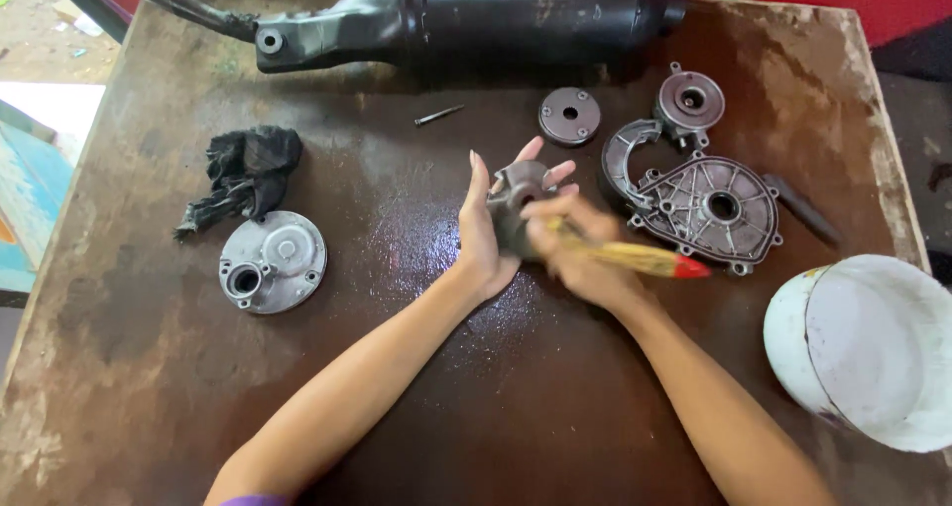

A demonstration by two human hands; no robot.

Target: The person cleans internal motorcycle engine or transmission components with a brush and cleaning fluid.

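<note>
My left hand point(483, 233) holds a small grey metal engine part point(518, 190) upright above the middle of the brown table point(139, 407). My right hand point(580, 253) grips a paintbrush point(645, 259) with a yellow handle and red end, its bristle end hidden against the part. The right hand is blurred. Both hands meet over the wet, dark centre of the table.
A large black motor housing point(476, 15) lies along the far edge. A black rag point(246, 169) and round grey cover point(271, 261) sit at left. A bolt point(437, 115), disc point(569, 116), round flange point(689, 101) and flat cover plate point(709, 208) lie at right. A white bucket point(868, 347) stands near right.
</note>
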